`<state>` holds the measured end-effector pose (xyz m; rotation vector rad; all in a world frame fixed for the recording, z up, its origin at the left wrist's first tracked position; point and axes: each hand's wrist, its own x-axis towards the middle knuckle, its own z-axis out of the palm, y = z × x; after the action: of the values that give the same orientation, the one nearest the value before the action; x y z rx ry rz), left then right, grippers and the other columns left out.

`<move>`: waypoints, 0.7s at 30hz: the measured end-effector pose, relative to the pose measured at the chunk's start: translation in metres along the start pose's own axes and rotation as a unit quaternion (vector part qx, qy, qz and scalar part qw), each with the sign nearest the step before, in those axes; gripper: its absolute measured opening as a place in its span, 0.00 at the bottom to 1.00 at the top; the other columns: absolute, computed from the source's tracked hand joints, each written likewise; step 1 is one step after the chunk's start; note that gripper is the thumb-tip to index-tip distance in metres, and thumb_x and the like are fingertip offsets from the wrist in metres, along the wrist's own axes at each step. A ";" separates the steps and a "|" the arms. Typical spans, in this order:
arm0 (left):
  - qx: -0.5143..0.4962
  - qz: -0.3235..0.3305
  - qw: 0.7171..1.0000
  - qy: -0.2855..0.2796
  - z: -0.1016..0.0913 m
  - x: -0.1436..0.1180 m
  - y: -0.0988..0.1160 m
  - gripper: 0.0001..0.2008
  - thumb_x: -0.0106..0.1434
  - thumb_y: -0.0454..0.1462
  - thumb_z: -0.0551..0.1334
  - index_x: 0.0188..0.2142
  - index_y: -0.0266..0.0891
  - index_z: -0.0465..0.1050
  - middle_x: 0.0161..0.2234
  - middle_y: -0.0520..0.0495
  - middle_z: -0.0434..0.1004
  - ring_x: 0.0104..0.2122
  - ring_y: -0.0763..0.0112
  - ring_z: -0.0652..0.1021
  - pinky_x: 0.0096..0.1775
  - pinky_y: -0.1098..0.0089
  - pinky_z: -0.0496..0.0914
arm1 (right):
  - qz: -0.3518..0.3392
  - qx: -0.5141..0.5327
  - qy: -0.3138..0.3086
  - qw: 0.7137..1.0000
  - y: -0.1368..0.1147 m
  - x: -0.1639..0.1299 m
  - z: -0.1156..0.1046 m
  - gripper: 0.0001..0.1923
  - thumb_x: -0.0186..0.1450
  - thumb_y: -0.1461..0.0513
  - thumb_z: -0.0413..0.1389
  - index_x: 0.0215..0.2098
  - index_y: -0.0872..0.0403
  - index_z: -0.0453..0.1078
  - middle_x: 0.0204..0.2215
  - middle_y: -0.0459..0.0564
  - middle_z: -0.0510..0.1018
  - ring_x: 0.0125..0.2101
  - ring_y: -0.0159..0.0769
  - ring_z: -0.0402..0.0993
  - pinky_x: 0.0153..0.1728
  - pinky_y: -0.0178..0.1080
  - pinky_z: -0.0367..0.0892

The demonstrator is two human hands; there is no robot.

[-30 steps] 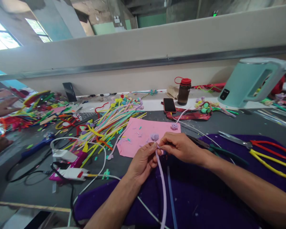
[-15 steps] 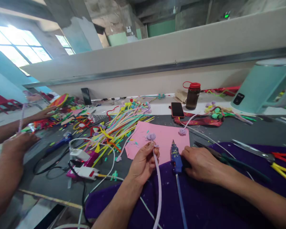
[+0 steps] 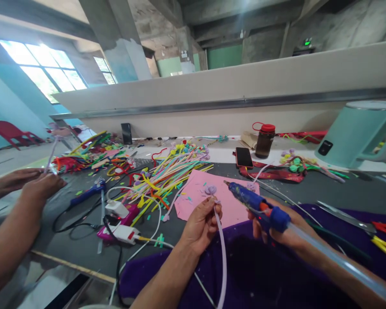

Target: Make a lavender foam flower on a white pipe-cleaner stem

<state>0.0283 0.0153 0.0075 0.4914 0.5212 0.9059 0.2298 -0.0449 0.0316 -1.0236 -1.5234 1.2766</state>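
Observation:
Between thumb and fingers, my left hand [image 3: 202, 225] pinches a lilac pipe-cleaner flower [image 3: 210, 189] just below its curled head. Its long lilac stem [image 3: 223, 257] hangs down past my wrist. My right hand [image 3: 263, 223] is wrapped round a blue glue gun [image 3: 249, 195] with a clear glue stick [image 3: 334, 255] poking out of its back. The nozzle points left towards the flower, a small gap away. Beneath both lies a pink sheet [image 3: 193, 201]; another lilac flower [image 3: 251, 186] rests at its right edge, partly behind the gun.
A heap of coloured pipe cleaners [image 3: 167, 180] lies left of the sheet, near a charger [image 3: 122, 234] and cables. Scissors [image 3: 347, 216] lie on the purple cloth [image 3: 157, 274] at right. Behind stand a bottle [image 3: 265, 140] and a kettle [image 3: 354, 133]. A co-worker's hands [image 3: 41, 184] work at left.
My right hand has lifted the glue gun off the sheet area and turned its nozzle left towards the flower. My left hand still holds the flower. The view has tilted up slightly.

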 end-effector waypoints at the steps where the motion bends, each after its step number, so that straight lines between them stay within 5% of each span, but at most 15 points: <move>1: -0.005 -0.006 1.000 0.003 0.000 0.000 0.000 0.07 0.55 0.35 0.62 0.32 0.36 0.65 0.22 0.55 0.66 0.14 0.86 0.63 0.11 0.86 0.57 | -0.016 -0.006 -0.008 1.000 -0.002 -0.003 0.005 0.17 0.57 0.52 0.52 0.38 0.55 0.63 0.23 0.48 0.72 0.20 0.31 0.66 0.18 0.33 0.58; 7: 0.001 -0.024 0.999 0.031 -0.001 0.001 -0.003 0.09 0.53 0.36 0.64 0.31 0.35 0.65 0.21 0.55 0.68 0.12 0.86 0.64 0.11 0.85 0.56 | -0.047 -0.118 -0.011 0.992 -0.019 -0.012 0.012 0.11 0.61 0.55 0.46 0.27 0.54 0.59 0.22 0.46 0.68 0.21 0.29 0.61 0.23 0.33 0.58; 21: 0.048 0.017 0.997 0.051 -0.001 0.002 -0.007 0.11 0.50 0.38 0.66 0.31 0.36 0.68 0.21 0.53 0.70 0.15 0.84 0.67 0.12 0.85 0.55 | -0.096 -0.211 -0.002 0.973 -0.008 -0.016 0.006 0.09 0.65 0.60 0.45 0.30 0.55 0.63 0.20 0.44 0.67 0.22 0.30 0.62 0.25 0.33 0.57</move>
<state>0.0328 0.0137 0.0019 0.5450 0.6533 0.9451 0.2285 -0.0626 0.0371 -1.1006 -1.8956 0.8375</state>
